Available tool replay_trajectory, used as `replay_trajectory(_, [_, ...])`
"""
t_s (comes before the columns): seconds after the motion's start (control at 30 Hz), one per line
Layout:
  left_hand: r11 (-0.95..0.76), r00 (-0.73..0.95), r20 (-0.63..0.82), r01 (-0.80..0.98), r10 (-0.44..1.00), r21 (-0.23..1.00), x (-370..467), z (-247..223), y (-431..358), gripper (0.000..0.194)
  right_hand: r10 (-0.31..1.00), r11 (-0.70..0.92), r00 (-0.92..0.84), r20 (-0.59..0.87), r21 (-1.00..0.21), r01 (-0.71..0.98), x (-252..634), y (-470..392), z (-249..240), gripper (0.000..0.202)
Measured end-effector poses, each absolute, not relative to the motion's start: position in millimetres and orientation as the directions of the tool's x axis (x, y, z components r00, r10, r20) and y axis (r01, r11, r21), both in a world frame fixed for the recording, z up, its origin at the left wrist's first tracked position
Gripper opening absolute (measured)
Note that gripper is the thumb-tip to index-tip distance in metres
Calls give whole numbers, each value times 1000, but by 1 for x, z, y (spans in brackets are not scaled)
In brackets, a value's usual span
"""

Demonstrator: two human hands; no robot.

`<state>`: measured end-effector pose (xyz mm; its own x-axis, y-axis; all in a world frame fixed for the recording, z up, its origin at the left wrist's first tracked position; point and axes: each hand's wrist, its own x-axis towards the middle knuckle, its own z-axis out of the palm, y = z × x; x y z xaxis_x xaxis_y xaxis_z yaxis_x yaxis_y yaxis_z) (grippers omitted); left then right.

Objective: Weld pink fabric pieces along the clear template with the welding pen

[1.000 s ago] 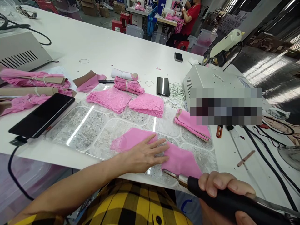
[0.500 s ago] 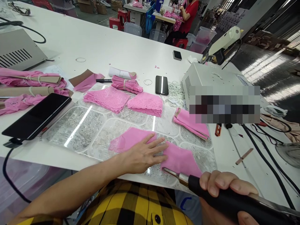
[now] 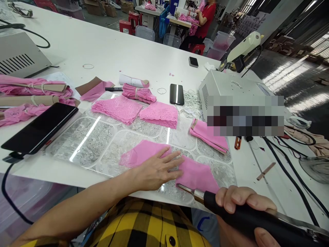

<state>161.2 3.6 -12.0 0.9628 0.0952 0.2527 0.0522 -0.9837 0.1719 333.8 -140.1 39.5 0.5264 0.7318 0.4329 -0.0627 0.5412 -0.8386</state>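
My left hand [image 3: 155, 170] lies flat with fingers spread over the meeting edges of two pink fabric pieces. The left fabric piece [image 3: 144, 151] has a lace end; the right piece [image 3: 197, 173] is plain where it shows. My right hand [image 3: 246, 206] is wrapped round a black-handled tool [image 3: 231, 211] with a slim metal tip. That tip rests at the near lower corner of the right piece; whether it touches the cloth I cannot tell. Both pieces lie on a clear patterned mat [image 3: 113, 147].
Beyond the hands lie two pink lace stacks [image 3: 115, 108] [image 3: 159, 115], a tied pink bundle [image 3: 138, 92] and a phone [image 3: 177, 94]. Folded pink fabric [image 3: 208, 135] and a grey machine box [image 3: 226, 89] stand right. A black tablet-like device [image 3: 41, 127] is left. A person in red [image 3: 207, 22] sits far back.
The view has shifted very slightly, and my right hand with the black-handled tool sits a little further left. My left hand and the fabric pieces stay in place.
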Motion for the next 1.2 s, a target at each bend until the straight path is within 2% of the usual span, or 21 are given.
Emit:
replay_trajectory(0.27, [-984, 960, 275, 6, 56, 177, 157, -5, 4, 36, 666, 567, 583, 466, -823, 10, 348, -141, 44, 23])
replay_trajectory(0.4, [-965, 923, 384, -79, 24, 251, 155, 4, 4, 35, 526, 576, 694, 491, -807, 134, 380, -157, 51, 26])
replay_trajectory(0.5, [-952, 901, 431, -169, -45, 256, 157, 3, 4, 38, 413, 558, 766, 493, -801, 215, 402, -174, 53, 26])
replay_trajectory(0.63, [-945, 889, 453, -198, -61, 262, 157, -7, 2, 42, 341, 527, 814, 470, -813, 248, 415, -193, 49, 25])
replay_trajectory(0.8, [-942, 918, 387, -199, -82, 272, 153, -16, 3, 49, 351, 526, 812, 467, -816, 241, 414, -202, 44, 26])
replay_trajectory(1.2, [-947, 923, 364, -221, -127, 231, 154, -8, 8, 51, 378, 514, 792, 479, -820, 251, 414, -202, 41, 25])
